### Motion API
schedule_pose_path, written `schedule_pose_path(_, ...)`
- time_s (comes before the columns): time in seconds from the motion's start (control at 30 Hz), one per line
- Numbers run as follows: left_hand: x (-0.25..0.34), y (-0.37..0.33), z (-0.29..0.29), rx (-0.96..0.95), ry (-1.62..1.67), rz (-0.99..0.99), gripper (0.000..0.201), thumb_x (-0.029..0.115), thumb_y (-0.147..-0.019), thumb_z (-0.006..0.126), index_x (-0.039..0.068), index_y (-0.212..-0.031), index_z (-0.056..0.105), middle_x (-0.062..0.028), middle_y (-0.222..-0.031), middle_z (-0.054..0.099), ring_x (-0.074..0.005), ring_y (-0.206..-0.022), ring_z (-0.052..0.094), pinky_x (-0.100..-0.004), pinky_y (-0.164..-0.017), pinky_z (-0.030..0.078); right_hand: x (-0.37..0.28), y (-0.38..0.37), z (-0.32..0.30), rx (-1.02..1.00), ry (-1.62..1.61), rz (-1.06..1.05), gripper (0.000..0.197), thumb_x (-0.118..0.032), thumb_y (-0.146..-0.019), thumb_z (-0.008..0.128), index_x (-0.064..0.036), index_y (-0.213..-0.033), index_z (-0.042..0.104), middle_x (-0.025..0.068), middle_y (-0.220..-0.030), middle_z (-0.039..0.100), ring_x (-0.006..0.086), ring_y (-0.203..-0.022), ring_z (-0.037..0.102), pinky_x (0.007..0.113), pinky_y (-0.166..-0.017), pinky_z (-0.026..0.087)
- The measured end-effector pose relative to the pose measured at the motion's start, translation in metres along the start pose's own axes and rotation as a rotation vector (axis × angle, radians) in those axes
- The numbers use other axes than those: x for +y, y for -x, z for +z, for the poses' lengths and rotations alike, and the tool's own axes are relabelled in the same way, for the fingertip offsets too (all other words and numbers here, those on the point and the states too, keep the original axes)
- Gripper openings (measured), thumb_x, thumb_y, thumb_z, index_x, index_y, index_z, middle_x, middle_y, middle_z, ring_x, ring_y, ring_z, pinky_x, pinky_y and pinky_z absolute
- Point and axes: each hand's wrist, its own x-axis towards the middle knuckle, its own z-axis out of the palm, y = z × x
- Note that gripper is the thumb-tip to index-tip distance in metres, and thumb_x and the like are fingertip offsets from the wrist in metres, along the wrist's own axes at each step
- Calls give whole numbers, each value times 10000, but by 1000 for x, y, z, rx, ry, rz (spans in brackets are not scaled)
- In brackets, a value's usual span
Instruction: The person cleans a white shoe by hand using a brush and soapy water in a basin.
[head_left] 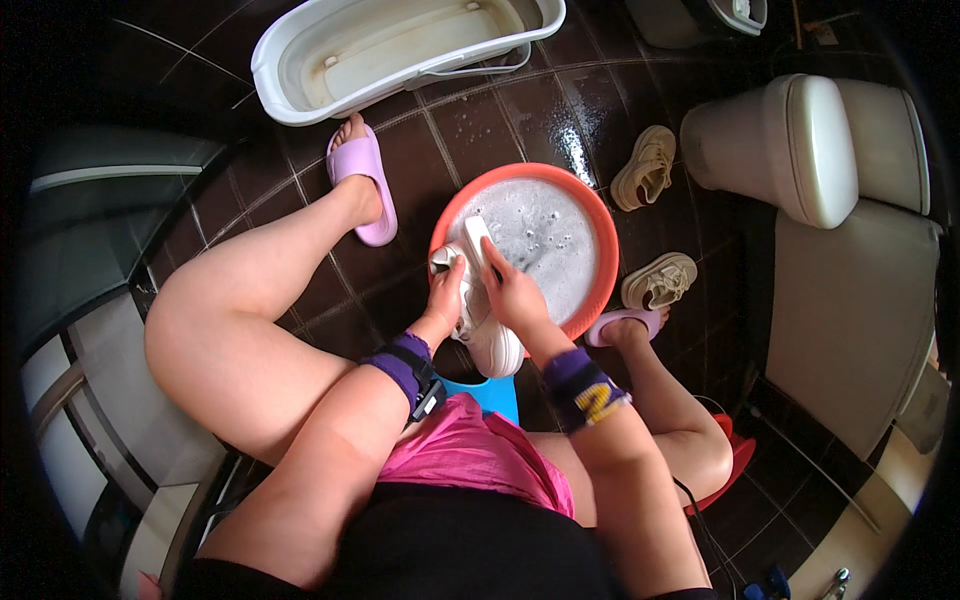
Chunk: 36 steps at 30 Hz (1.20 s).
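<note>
My left hand (443, 297) is closed round a white sneaker (494, 348), which lies over the near left rim of an orange-red basin (607, 255). The sneaker's rounded toe points toward me. In my right hand (515, 298) is a white brush (477, 230), its pale top showing past my fingers against the sneaker's side. Its bristles are hidden. Foamy grey water (545, 225) with bubbles fills the basin.
Two cream sneakers, a farther one (645, 168) and a nearer one (660, 281), stand right of the basin. A white tub (285, 95) sits at the far left, a toilet (815, 150) at the right. Part of a blue object (492, 398) shows between my legs. Dark floor tiles look wet.
</note>
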Motion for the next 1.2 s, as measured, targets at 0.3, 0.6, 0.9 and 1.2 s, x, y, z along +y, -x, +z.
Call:
schedule_pose_path(0.3, -15, -9, -10, 62, -55, 75, 673, 527, -978, 388, -40, -1336, 450, -119, -1310, 516, -197, -1195, 493, -313, -1010, 375, 24, 88, -5, -58, -123, -91, 485, -291, -931, 520, -320, -1404, 413, 275, -811, 630, 439, -773, 629, 514, -690, 493)
schedule_pose_path(0.6, 22, 5, 10, 23, -445, 198, 679, 511, -993, 294, -87, -1148, 575, -281, -1089, 618, -347, -1101, 576, -399, -916, 430, 14, -29, 11, 170, -169, 27, 444, -278, -932, 489, -242, -1374, 474, 263, -1002, 639, 424, -930, 623, 464, -828, 501)
schedule_pose_path(0.9, 52, -2, 17, 26, -762, 414, 694, 529, -992, 267, -76, -1109, 585, -314, -1071, 604, -436, -1065, 558, -451, -875, 437, 61, -38, 32, 105, -882, 316, 468, -263, -955, 477, -79, -1385, 462, 81, -651, 581, 136, -427, 474, 301, -409, 399)
schedule_pose_path(1.2, 35, -20, 8, -14, 168, 73, 575, 467, -1022, 271, 86, -1450, 313, -96, -1440, 392, -212, -1305, 400, -333, -1062, 337, 77, -11, 35, 207, -646, 314, 461, -241, -967, 478, -84, -1398, 444, 132, -791, 670, 179, -550, 597, 306, -521, 491)
